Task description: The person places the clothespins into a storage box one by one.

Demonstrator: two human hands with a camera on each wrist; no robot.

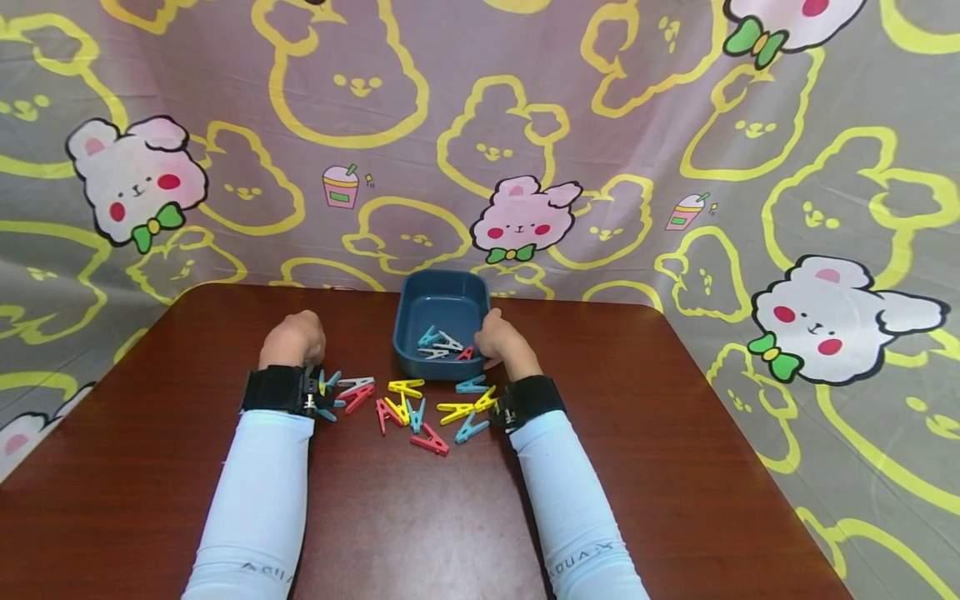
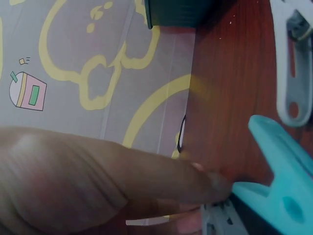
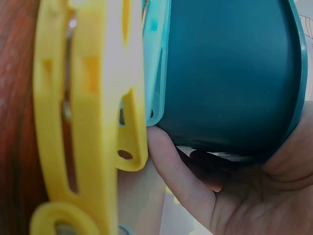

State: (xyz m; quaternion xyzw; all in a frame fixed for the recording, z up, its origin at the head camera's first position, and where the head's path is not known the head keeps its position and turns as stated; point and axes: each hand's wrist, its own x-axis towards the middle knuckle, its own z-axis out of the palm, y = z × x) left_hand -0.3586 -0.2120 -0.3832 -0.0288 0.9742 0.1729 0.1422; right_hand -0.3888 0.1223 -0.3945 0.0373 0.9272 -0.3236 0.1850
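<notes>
A dark blue plastic bin stands near the table's far edge, with several clothespins in it, among them a red clothespin and a light blue clothespin. My right hand grips the bin's right side, fingers partly hidden beneath it in the right wrist view. Left of the bin, my left hand is low over the table with curled fingers. In the left wrist view those fingers pinch a greyish-white clothespin, mostly covered by the hand. A turquoise clothespin lies beside the fingertips.
Loose clothespins lie before the bin and between the wrists: yellow clothespins, red clothespins, blue clothespins and a white clothespin. The brown table ends at a patterned cloth backdrop.
</notes>
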